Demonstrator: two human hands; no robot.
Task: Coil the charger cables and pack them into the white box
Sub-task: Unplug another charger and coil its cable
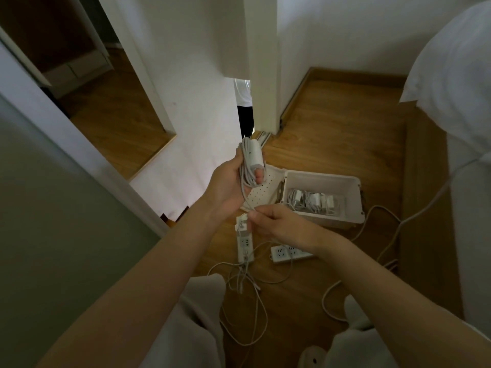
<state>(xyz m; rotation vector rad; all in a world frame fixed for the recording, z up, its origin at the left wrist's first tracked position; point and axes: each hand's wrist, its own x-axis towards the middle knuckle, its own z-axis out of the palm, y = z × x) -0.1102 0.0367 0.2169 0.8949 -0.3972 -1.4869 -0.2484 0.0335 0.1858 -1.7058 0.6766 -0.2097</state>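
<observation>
Within left hand [228,183], charger [254,155] and cable [242,188], mark [249,153] illegible

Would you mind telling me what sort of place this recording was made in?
Probably a room in a home: wooden floor, white wall, open doorway, and what looks like bedding at right.

Your 1 camera sits on your head, looking forward and steeply down at the floor [332,134]. Your left hand [228,184] and right hand [279,224] sit close at its centre, the white box [318,180] just beyond.
</observation>
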